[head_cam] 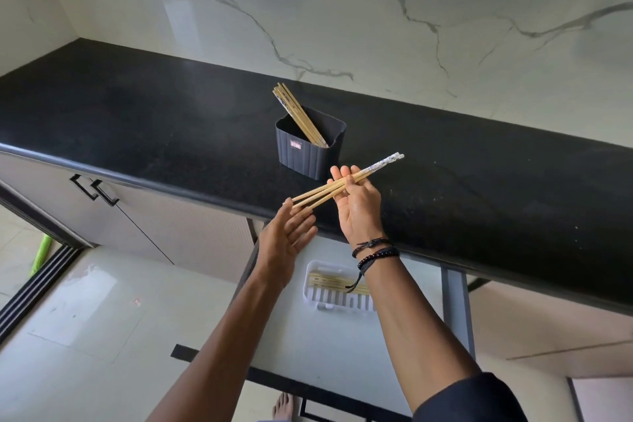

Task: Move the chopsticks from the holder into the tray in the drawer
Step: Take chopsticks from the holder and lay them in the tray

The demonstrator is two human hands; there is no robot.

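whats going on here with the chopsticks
The person's right hand holds a bundle of chopsticks over the countertop edge. The open left hand is at their lower tips. More sticks lean in the black holder. Below, the open drawer holds a white tray with a few pairs already in it.

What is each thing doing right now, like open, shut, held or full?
Dark ribbed plastic holder, upright, with leaning chopsticks inside.
Wooden chopsticks with patterned ends, gripped by right hand.
Left hand, open, fingertips at their tips.
White plastic tray, holds flat chopsticks.
White drawer, open.
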